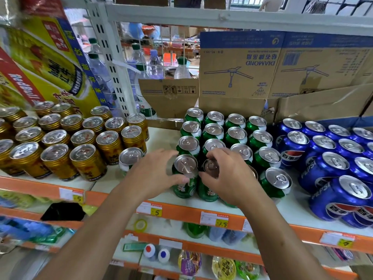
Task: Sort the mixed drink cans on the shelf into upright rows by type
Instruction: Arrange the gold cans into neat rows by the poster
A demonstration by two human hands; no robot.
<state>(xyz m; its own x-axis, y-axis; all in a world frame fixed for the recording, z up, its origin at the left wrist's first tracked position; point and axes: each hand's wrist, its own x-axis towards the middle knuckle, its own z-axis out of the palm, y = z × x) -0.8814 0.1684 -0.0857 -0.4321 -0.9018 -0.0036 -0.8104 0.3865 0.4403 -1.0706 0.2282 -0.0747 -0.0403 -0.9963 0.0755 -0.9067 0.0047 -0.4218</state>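
We take the block of green cans (235, 136), tall green aluminium cylinders with silver pull-tab lids standing upright in rows on the white metal shelf (161, 134), as our mark. At its front edge our left hand (155, 174) holds the left green can (185, 164), thumb laid across the near wall and fingers curled round the far side. Just beside it our right hand (228, 176) holds the right green can (210, 167), fingertips bent over the lid rim and thumb pressed on the near side. Both cans stand with their long axis upright, just in front of the block's first two columns, so we judge that the coming move is a short push straight back, away from us, to close them against the cans behind. Left of the block, close to our left wrist, one stray green-and-white can (130, 158) stands upright just beside the short gold ribbed cans (80, 142); the left hand is the nearer to it. Right of the block stand the blue cola cans (323, 158). Our right palm hides the front of the block's third column: a curved brownish rim (254, 172) shows past the knuckles and a green foot below the wrist, but we cannot tell what kind of can it is or whether it stands upright. The stray can's lower body is hidden behind our left hand.
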